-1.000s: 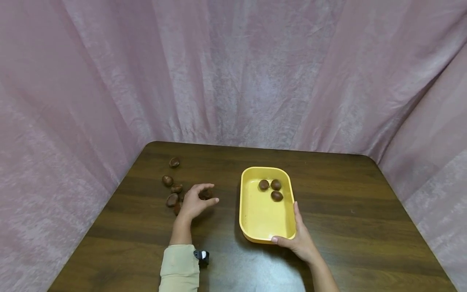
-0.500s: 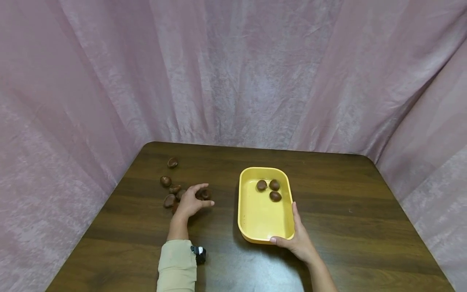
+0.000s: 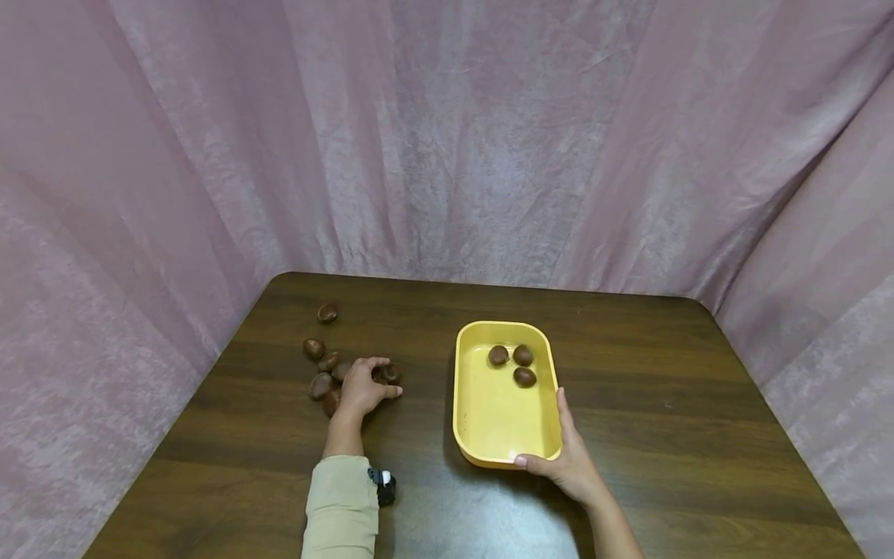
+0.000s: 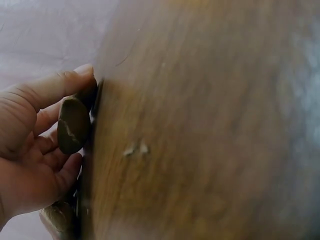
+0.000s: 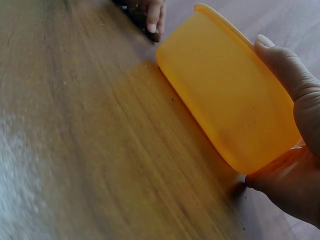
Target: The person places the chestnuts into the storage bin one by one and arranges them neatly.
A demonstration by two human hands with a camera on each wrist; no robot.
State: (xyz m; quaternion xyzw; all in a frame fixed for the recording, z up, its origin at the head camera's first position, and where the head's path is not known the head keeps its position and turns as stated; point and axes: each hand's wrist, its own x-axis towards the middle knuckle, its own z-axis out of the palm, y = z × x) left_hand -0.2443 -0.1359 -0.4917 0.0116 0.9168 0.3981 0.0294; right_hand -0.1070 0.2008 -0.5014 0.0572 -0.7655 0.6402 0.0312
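The left hand (image 3: pixel 359 390) is half open with a nut (image 3: pixel 392 374) between thumb and fingers; I cannot tell whether it is gripped or merely flanked. Loose nuts (image 3: pixel 321 385) lie around that wrist and trail toward the far left corner of the table (image 3: pixel 628 349), all on that hand's side, which probably keeps reaches short. The right hand (image 3: pixel 576 466) grips the box (image 3: pixel 499 427) at its near right corner, thumb at the rim, likely to steady it (it looks like light plastic). 3 nuts (image 3: pixel 524 377) sit near the box's far edge, penned by its walls.
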